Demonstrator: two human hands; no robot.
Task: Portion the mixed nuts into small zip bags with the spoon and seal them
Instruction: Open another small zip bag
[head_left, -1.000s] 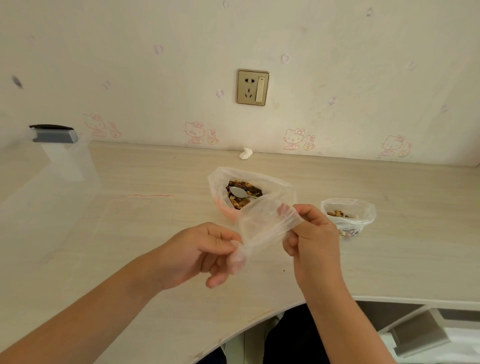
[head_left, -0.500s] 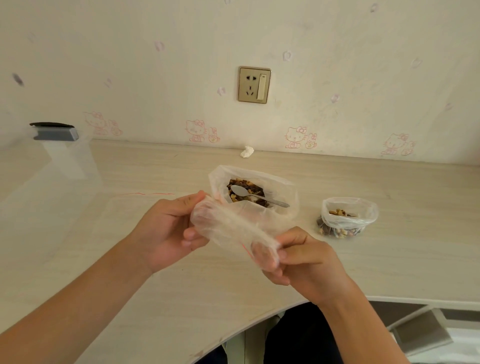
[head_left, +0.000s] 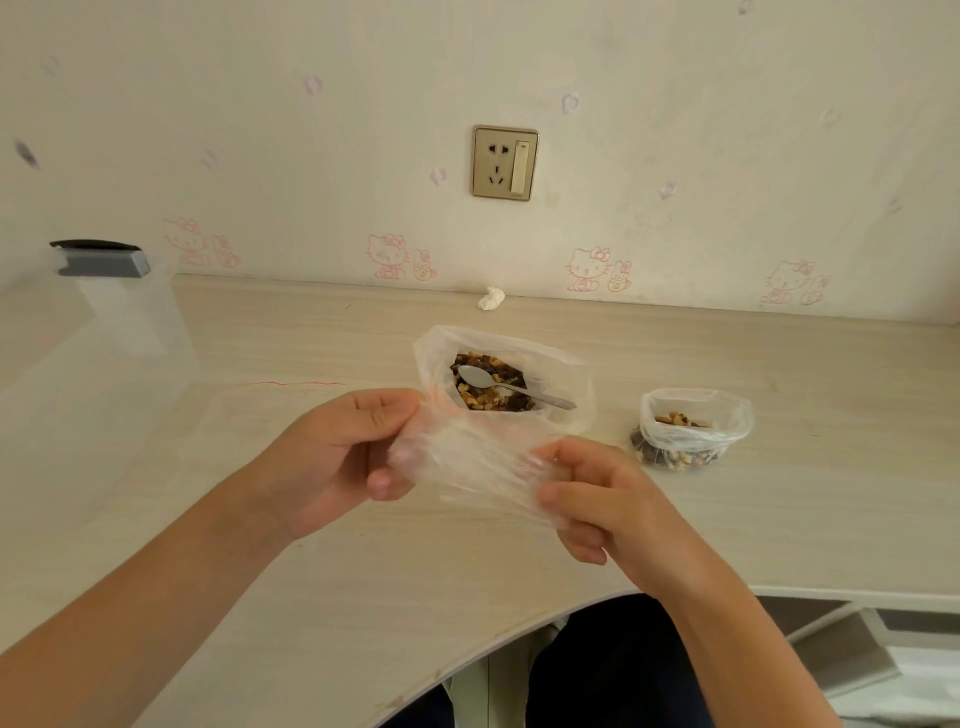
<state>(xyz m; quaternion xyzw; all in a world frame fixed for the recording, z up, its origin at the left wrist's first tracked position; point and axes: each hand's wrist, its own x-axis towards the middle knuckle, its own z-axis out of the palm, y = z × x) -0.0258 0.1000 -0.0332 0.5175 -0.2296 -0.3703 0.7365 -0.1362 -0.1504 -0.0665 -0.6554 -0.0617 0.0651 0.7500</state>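
The step in hand seems to be the opening of a new small zip bag (head_left: 467, 460), so that it can receive nuts. It is empty, thin and crumpled, and it is held in the air above the desk (head_left: 311, 571), in front of the big bag (head_left: 434, 358) that contains the mixed nuts (head_left: 488, 405). To do this well, I would find the two lips of the zip and pull only them apart, gently, because such thin plastic probably stretches and sticks to itself. Then it helps to fold the rim outward, as on the filled small bag (head_left: 693, 431) at the right, so the mouth stays wide and the bag can stand just beside the big one. The spoon (head_left: 514, 388) lies on the nuts with its handle over the rim toward the right, so the right hand can take it easily once it is free.

The left hand (head_left: 337, 457) grips the left end of the small zip bag: the thumb is on top and the fingers (head_left: 382, 483) are curled under it. The right hand (head_left: 602, 504) pinches the right end between thumb and curled fingers. Neither hand touches the spoon or the nuts. Whether the lips are already separated, I cannot tell; the film is too wrinkled.
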